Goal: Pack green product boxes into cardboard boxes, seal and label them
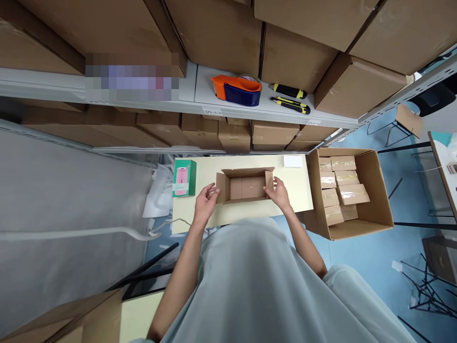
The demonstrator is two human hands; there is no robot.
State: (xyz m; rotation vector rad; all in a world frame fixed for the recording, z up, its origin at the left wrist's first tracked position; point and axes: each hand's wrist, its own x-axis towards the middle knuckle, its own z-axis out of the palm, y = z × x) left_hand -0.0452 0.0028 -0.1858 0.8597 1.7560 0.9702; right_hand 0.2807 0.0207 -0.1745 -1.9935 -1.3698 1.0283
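I see a small cardboard box [246,188] of plain brown colour, longer from left to right than from front to back. Its top is open, and the inside looks bare, with a thin seam line crossing the middle of the bottom. A short flap stands up at each end, and a long narrow flap runs along the far side.

The box lies on the pale yellow surface [296,186], just in front of the person and between the two hands, which are apart from each other. The left hand [206,204] is at the left flap, with fingers bent against its outer edge; whether it really grips there, I cannot tell. The right hand [279,194] holds the right flap, its thumb on the inner side and its fingers on the outer side.

Beyond the left hand, near the left edge of the surface, is a green box [184,177] with a pink picture. To the right of the right hand, beside the surface, stands a large open carton [374,195], in which several small taped boxes [346,178] lie.
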